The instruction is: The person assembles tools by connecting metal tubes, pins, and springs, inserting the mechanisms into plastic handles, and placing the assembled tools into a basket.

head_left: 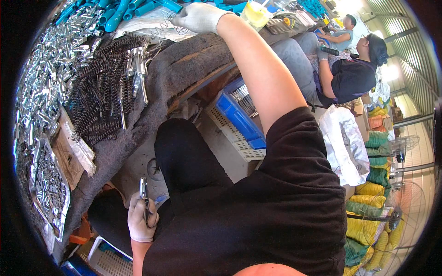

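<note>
My left hand (142, 221), in a white glove, is low near my lap. Its fingers are wrapped round a slim shiny metal tube-shaped part (144, 188), held upright with its lower end darker and partly covered. My gloved right hand (199, 18) stretches to the far side of the bench. Its fingertips pinch a thin, loosely coiled wire spring (162, 28) above a white sheet. Nearer on the bench lie a tangled heap of dark coil springs (99, 87) and a small bunch of shiny metal rods (137, 69).
Small metal parts (43, 83) cover the bench's left side, with a tray of smaller pieces (50, 193) nearer. Teal tubes (122, 14) lie at the far edge. A blue crate (239, 112) stands under the bench. Other people (350, 69) sit at the right, near stacked sacks (368, 202).
</note>
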